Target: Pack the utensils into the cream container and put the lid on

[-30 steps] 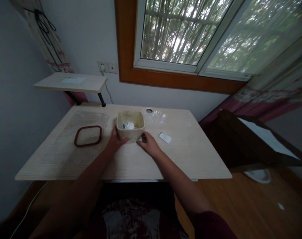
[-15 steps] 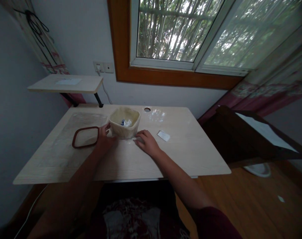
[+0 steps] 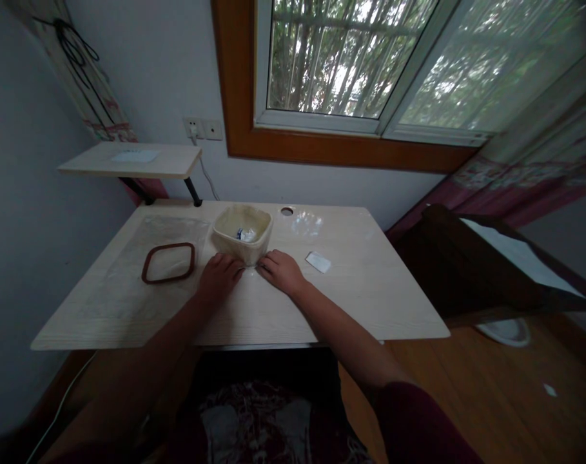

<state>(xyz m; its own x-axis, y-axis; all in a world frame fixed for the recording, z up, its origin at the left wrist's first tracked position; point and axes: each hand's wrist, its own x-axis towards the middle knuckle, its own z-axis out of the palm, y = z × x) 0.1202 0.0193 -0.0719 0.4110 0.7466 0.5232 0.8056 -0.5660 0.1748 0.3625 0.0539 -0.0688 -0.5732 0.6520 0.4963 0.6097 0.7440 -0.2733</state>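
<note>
A cream, square-mouthed plastic bin [image 3: 235, 245] stands upright on the table, with a crumpled white and blue item [image 3: 245, 235] inside it. My left hand [image 3: 220, 278] is at the bin's front left, low against its base, fingers curled together. Opposite it, my right hand [image 3: 282, 272] is at the front right of the base, its fingers also drawn together. A small shiny patch shows between the fingertips; whatever the fingers pinch is too small to make out. To the left lies a brown rounded-square ring [image 3: 193, 259], flat on the table.
A thin clear sheet [image 3: 121, 283] covers the left part of the table [image 3: 370, 303]. Right of my right hand lies a small white rectangular item [image 3: 318, 261]. A raised shelf [image 3: 171, 161] stands at the back left, and a dark piece of furniture [image 3: 467, 270] is at the right.
My left hand has moved from the bin's left side rightward to its front, close to my right hand, and its fingers have closed. My right hand has shifted slightly left.
</note>
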